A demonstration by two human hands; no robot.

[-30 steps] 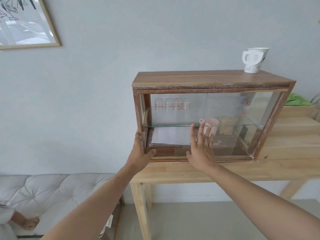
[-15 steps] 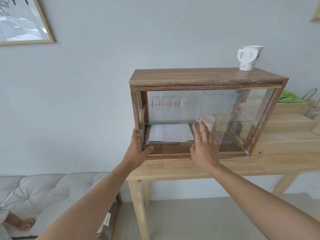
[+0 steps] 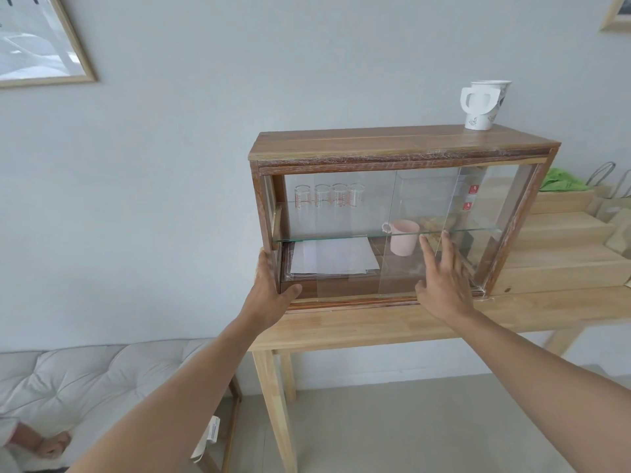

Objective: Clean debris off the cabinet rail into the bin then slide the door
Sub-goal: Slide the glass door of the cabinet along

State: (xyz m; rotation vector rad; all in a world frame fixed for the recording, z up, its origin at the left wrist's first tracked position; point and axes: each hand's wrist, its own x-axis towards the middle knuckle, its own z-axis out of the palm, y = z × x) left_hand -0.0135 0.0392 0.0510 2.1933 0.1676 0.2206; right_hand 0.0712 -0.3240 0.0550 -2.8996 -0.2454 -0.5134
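Note:
A wooden cabinet (image 3: pixel 392 145) with sliding glass doors stands on a light wooden table (image 3: pixel 375 326). My left hand (image 3: pixel 269 288) grips the cabinet's lower left corner post, thumb on the front. My right hand (image 3: pixel 444 281) lies flat, fingers spread, against the front glass door (image 3: pixel 409 206), whose left edge stands near the cabinet's middle. The bottom rail (image 3: pixel 348 300) runs along the front between my hands. Behind the glass are several measuring glasses (image 3: pixel 327 198), a pink mug (image 3: pixel 404 237) and white papers (image 3: pixel 333 257). No bin is in view.
A paper cup (image 3: pixel 483 104) stands on the cabinet's top right. Wooden steps (image 3: pixel 563 244), a green cloth (image 3: pixel 560 182) and paper bags (image 3: pixel 614 206) lie to the right. A white cushioned sofa (image 3: pixel 85 377) with another person's hand (image 3: pixel 51 445) is at lower left.
My right hand has moved to the right along the glass and the door's left edge has shifted right with it. My left hand stays on the corner post.

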